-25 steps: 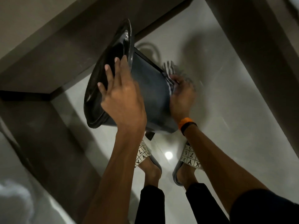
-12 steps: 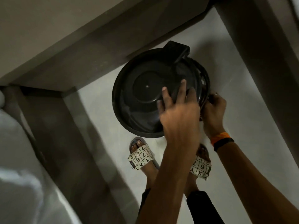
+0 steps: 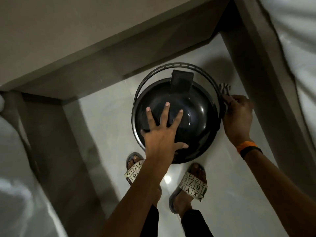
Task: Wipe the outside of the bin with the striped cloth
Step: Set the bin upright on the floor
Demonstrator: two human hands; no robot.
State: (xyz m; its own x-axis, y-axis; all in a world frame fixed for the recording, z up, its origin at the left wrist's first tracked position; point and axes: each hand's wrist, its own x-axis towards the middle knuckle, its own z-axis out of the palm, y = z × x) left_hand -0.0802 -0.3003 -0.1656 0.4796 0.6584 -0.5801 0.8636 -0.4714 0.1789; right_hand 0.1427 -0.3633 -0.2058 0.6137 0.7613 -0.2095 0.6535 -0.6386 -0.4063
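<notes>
- The left hand (image 3: 161, 134) lies flat on the lid of the bin (image 3: 196, 120), fingers spread and grasping nothing; its grip is released, and it only presses down to steady the bin.
- The bin stands upright on the pale floor (image 3: 106, 120), in a corner just ahead of the person's feet in patterned slippers (image 3: 195, 185). Its long axis runs straight up toward the camera, so only the round dark lid shows (the side walls are almost wholly hidden beneath it). The lid's hinge tab (image 3: 181, 82) points away from the person, and the thin carrying handle (image 3: 179, 65) arcs round the far side.
- The right hand (image 3: 238, 115), with an orange band at the wrist, is clenched on the striped cloth (image 3: 224, 88) against the bin's right edge; a bit of the cloth pokes out beyond the fingers.
- Judged from this, the wiping of the outer wall is in hand, on the right flank.
- The next move likely calls for drawing the cloth down or around the wall while the left hand holds firm or turns the bin to bring an unwiped face round.
</notes>
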